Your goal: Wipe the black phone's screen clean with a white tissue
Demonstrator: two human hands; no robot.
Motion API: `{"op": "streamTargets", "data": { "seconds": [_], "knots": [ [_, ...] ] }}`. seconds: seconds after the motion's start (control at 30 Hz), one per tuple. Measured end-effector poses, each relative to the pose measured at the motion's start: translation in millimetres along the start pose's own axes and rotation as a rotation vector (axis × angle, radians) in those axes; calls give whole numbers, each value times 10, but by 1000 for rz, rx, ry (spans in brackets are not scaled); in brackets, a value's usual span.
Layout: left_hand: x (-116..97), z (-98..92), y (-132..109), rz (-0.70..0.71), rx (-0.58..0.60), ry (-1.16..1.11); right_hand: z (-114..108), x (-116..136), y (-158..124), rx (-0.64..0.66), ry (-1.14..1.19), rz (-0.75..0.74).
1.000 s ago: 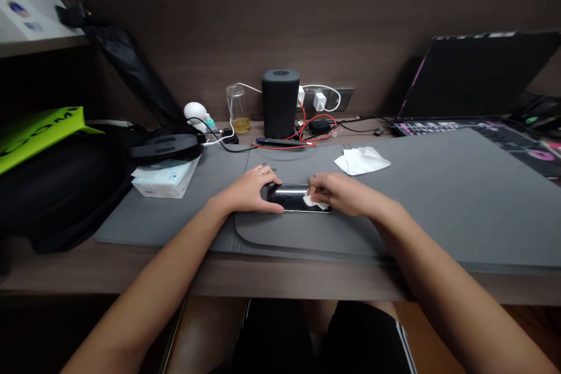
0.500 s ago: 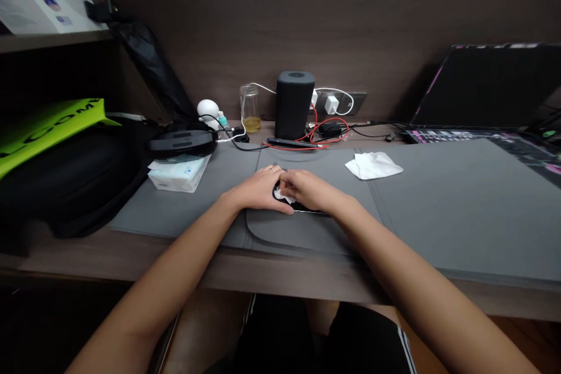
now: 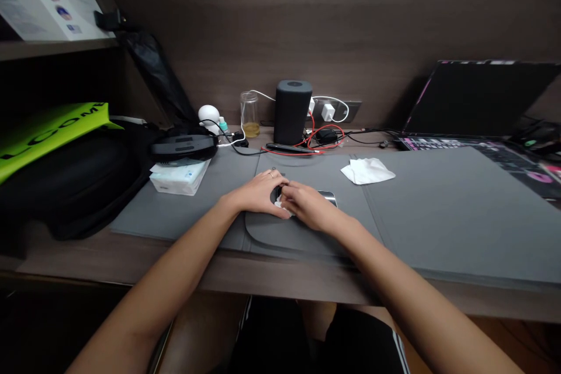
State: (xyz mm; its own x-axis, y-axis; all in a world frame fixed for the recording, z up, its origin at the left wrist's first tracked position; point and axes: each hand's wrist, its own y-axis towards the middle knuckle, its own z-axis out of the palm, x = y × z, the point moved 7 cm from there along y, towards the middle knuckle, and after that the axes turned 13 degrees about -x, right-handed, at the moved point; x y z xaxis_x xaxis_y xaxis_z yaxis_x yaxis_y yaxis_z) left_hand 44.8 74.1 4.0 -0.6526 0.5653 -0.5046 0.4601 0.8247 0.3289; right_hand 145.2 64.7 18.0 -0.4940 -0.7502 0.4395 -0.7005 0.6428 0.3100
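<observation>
A black phone (image 3: pixel 328 196) lies screen up on the grey desk mat (image 3: pixel 438 210), mostly covered by my hands. My left hand (image 3: pixel 256 193) grips the phone's left end, fingers curled over it. My right hand (image 3: pixel 304 203) lies across the screen and pinches a small white wipe (image 3: pixel 280 205) against the glass near the left end. Only the phone's right end shows past my right hand.
A crumpled white tissue (image 3: pixel 367 170) lies on the mat behind the phone. At the back stand a dark speaker (image 3: pixel 293 111), a glass jar (image 3: pixel 249 113), chargers and red cable (image 3: pixel 319 134). A tissue pack (image 3: pixel 179 176) and black bag (image 3: pixel 65 181) are left, an open laptop (image 3: pixel 482 105) right.
My right hand slid the wipe from the phone's right part to its left end, beside my left hand. The view shifted slightly.
</observation>
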Motion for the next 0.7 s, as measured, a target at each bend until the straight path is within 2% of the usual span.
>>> {"op": "streamTargets", "data": {
  "seconds": [0.13, 0.4, 0.57, 0.7],
  "knots": [
    [-25, -10, -9, -1, 14, -4, -129, -43, -168, 10, -10, 25],
    [-27, -21, -9, -27, 23, -7, -609, -570, -655, 5, -55, 170],
    [-31, -23, -10, -43, 24, 5, -629, -666, -543, -20, -92, 191],
    [-59, -23, -4, -39, 32, 6, -481, -566, -300, 3, -74, 139]
  ]
}}
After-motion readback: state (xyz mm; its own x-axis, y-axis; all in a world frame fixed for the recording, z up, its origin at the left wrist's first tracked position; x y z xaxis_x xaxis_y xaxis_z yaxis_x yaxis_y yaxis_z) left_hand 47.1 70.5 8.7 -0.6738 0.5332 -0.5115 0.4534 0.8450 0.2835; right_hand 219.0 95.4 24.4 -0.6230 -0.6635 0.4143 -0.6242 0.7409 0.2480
